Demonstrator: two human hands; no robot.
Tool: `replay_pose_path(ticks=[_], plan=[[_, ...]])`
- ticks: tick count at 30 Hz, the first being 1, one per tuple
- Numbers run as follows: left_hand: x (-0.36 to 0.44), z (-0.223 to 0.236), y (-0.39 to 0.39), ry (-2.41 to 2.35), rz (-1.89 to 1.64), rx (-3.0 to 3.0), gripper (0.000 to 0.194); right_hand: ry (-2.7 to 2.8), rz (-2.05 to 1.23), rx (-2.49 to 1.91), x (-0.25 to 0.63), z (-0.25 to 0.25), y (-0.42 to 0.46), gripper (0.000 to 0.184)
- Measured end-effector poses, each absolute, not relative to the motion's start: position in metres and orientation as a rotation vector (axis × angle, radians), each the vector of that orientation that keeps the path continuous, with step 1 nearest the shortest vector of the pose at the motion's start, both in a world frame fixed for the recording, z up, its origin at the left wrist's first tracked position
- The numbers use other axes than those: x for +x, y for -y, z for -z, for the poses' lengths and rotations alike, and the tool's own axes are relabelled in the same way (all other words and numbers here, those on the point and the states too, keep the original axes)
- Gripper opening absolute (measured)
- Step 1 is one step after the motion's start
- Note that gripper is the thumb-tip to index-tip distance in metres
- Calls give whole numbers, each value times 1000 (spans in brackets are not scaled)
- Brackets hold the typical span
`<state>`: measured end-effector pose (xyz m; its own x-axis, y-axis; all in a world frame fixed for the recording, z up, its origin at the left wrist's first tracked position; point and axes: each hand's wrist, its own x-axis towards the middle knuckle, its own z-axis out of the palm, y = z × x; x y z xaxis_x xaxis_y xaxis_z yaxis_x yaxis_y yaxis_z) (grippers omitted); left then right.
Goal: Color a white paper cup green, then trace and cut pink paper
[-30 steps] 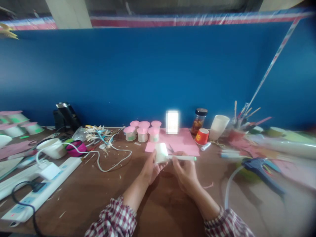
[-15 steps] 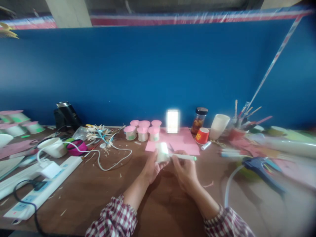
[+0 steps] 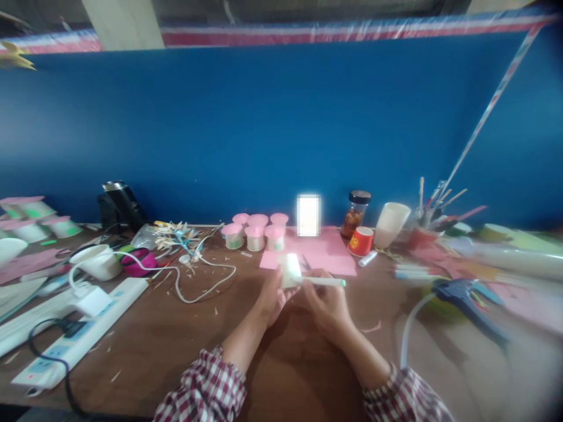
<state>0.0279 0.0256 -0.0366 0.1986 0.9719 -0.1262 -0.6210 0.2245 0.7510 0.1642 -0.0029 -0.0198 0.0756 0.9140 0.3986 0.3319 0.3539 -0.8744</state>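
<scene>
My left hand (image 3: 269, 299) is closed round a small white paper cup (image 3: 290, 269), held just above the brown table (image 3: 185, 346). My right hand (image 3: 328, 305) grips a white marker with a green end (image 3: 323, 282), lying level with its tip against the cup's side. Both hands sit at the table's middle, just in front of a pink sheet (image 3: 323, 253). Scissors (image 3: 305, 264) lie on that sheet, partly hidden by the cup.
Several pink-lidded cups (image 3: 257, 230), a red cup (image 3: 360, 241), a jar (image 3: 355, 213) and a white cup (image 3: 390, 225) stand behind the sheet. A blue glue gun (image 3: 466, 299) lies right. Power strips (image 3: 74, 340), cables and a white cup (image 3: 97, 262) lie left.
The cup and marker have shifted slightly away from me and a little right; both hands keep their grip.
</scene>
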Motion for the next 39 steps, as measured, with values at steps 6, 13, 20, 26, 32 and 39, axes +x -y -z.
replay_pose_path(ticks=[6,13,20,26,32,39], plan=[[27,40,-27,-666,-1213,649,40,1454,-635,-1215,166,21,2,18],[28,38,-25,-648,-1220,670,40,1419,-642,-1220,166,22,2,19],[28,36,-25,-670,-1206,683,40,1442,-674,-1217,166,21,2,19],[28,37,-25,-696,-1195,702,45,1486,-659,-1181,167,21,2,15],[29,38,-26,-710,-1186,713,43,1475,-654,-1200,167,23,1,18],[29,36,-25,-704,-1183,703,43,1490,-677,-1165,167,22,1,15]])
